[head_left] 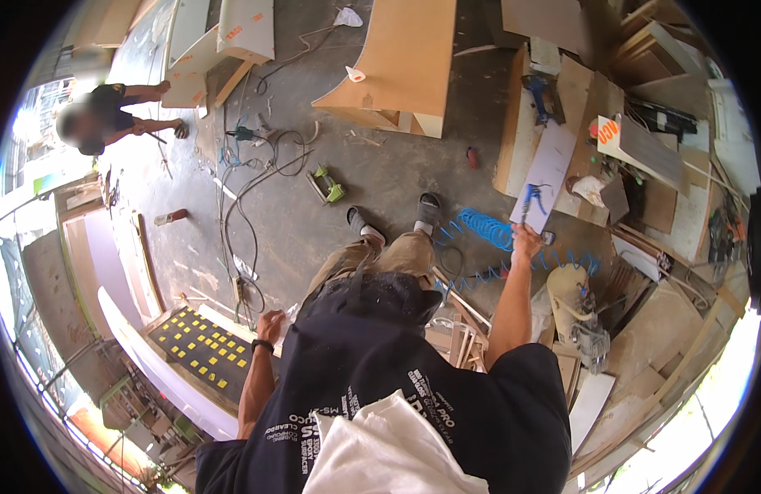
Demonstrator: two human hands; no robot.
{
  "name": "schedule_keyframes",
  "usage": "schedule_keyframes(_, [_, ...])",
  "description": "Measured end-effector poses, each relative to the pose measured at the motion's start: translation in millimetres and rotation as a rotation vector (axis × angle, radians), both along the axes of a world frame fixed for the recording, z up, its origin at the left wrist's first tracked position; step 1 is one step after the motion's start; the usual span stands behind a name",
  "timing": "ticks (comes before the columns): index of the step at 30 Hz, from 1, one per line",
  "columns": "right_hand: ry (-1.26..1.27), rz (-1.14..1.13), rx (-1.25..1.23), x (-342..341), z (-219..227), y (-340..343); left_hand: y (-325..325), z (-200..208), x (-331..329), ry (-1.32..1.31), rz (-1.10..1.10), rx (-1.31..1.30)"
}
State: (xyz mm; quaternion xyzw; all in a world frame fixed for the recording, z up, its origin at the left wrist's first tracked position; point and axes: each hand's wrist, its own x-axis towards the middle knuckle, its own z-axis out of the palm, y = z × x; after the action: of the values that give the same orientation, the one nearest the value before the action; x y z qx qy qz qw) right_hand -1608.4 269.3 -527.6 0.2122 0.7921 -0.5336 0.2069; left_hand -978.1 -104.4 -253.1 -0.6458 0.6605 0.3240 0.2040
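Note:
My right hand reaches forward to the right, its fingers closed round the lower end of a blue air blow gun. The gun lies over a long white panel. Coiled blue air hose hangs and spreads beside that hand. My left hand hangs low on the left, with a dark band at the wrist. Its fingers are loosely curled, and I make out nothing in them. Nearest to it is a dark board with rows of yellow squares.
A curved wooden piece stands ahead. A green power tool and black cables lie on the floor. Another person is crouching at far left. On the right are a blue nail gun, a cream tank and stacked boards.

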Motion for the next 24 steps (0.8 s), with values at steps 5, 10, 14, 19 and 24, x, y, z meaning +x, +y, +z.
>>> schedule_keyframes(5, [-0.04,-0.02,0.013,-94,-59,11,28,33,11,0.038,0.136,0.075])
schedule_keyframes(10, [0.054,0.226,0.237,-167,-75,-6,24,52,-12,-0.09,0.048,0.01])
schedule_keyframes(14, [0.187,-0.129,0.189,-185,-75,-31,18,73,-35,-0.042,0.13,-0.045])
schedule_keyframes(19, [0.492,-0.162,0.445,-190,-65,-65,50,88,-33,-0.12,0.143,-0.063])
schedule_keyframes(24, [0.761,0.258,0.759,-229,-253,30,6,83,-29,-0.094,0.193,0.003])
